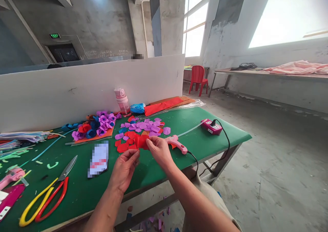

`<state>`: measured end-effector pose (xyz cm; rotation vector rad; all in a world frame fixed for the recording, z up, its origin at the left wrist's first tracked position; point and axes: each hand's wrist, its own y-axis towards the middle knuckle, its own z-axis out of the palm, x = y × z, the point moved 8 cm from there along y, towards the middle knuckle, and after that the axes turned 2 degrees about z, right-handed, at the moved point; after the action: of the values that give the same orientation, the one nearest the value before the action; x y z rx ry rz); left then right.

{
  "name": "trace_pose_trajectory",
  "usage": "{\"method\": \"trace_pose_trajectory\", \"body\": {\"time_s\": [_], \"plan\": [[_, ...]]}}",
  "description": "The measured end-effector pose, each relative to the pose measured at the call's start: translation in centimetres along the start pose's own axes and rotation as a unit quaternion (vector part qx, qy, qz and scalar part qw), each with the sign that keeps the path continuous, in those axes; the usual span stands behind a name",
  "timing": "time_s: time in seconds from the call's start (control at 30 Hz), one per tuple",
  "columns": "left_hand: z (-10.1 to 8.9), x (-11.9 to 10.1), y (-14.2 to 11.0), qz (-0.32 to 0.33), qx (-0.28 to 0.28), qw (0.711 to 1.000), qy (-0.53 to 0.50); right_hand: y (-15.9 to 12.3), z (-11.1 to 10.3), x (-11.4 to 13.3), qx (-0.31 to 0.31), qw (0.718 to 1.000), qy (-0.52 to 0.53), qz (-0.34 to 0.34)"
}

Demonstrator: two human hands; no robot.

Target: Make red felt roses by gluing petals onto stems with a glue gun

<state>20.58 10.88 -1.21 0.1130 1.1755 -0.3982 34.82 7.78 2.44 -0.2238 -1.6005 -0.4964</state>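
Note:
Near the middle of the green table, my left hand (126, 168) is closed in a pinch at the lower edge of a red paper flower (139, 141). My right hand (159, 150) pinches the flower's right side between thumb and fingers. Loose red petals (123, 147) lie just behind and left of my hands, with purple petals (148, 125) spread beyond them. A pink hot glue gun (180, 145) lies beside my right hand, a clear glue stick running from its back. Its nozzle side is partly hidden by that hand.
Scissors (61, 180) with yellow and red handles and a phone (98, 159) lie left. Finished paper flowers (98, 125), a pink bottle (122, 101) and red paper (165, 106) stand or lie behind. A magenta power strip (211, 126) with a black cord sits right, near the table's edge.

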Motion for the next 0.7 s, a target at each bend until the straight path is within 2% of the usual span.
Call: {"method": "trace_pose_trajectory", "body": {"time_s": [0.23, 0.43, 0.7], "plan": [[0.3, 0.4, 0.0, -0.008, 0.003, 1.0, 0.0, -0.3, 0.4, 0.1, 0.01, 1.0, 0.014, 0.008], [0.2, 0.4, 0.0, -0.002, -0.014, 1.0, 0.004, -0.2, 1.0, -0.3, 0.03, 0.996, 0.079, 0.024], [0.4, 0.2, -0.2, 0.006, -0.015, 1.0, 0.004, -0.5, 1.1, -0.1, 0.033, 0.993, 0.11, 0.031]]}}
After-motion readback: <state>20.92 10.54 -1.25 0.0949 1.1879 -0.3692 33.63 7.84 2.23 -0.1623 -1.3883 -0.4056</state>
